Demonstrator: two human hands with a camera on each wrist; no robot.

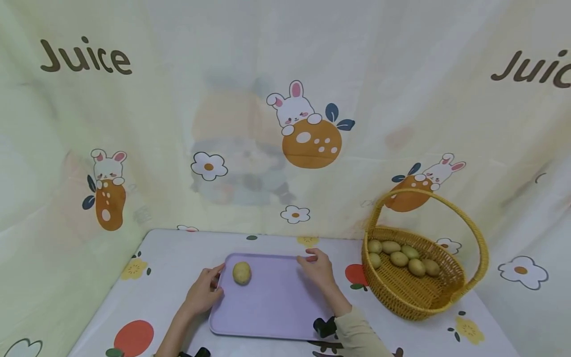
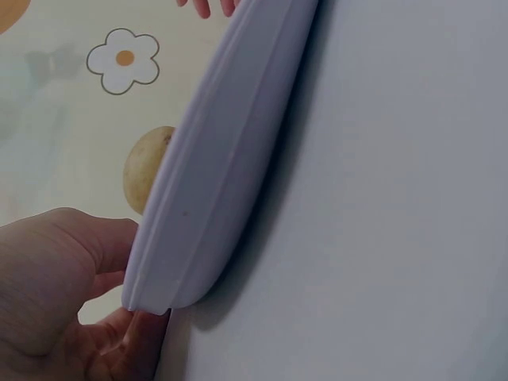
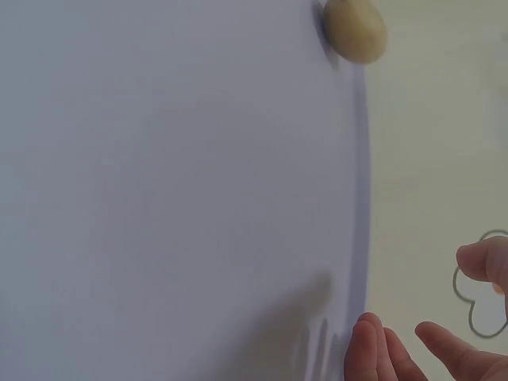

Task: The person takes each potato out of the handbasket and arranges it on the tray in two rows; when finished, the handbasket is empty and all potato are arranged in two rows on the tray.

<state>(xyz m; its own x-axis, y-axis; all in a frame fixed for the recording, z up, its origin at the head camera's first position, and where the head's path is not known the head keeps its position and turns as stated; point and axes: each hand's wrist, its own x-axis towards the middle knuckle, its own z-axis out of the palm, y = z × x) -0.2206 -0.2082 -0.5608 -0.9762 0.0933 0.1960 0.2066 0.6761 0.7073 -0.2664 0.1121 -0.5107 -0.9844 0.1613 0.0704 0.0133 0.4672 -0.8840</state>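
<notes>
A lilac tray [image 1: 267,310] lies flat on the patterned tablecloth with one pale potato [image 1: 242,272] near its far left corner. My left hand [image 1: 213,281] is at the tray's left rim. In the left wrist view the rim [image 2: 222,159] runs between the thumb and fingers of that hand [image 2: 131,300], and the potato [image 2: 143,178] shows behind it. My right hand [image 1: 312,260] rests at the far right corner. In the right wrist view its relaxed fingertips [image 3: 363,349] touch the tray's edge [image 3: 361,198]; the thumb is off it, and the potato [image 3: 355,28] lies far away.
A yellow wicker basket [image 1: 401,297] with a tall hoop handle stands right of the tray and holds several potatoes [image 1: 399,258]. A printed curtain [image 1: 285,124] closes off the back and sides. Tablecloth [image 1: 169,258] shows left of the tray.
</notes>
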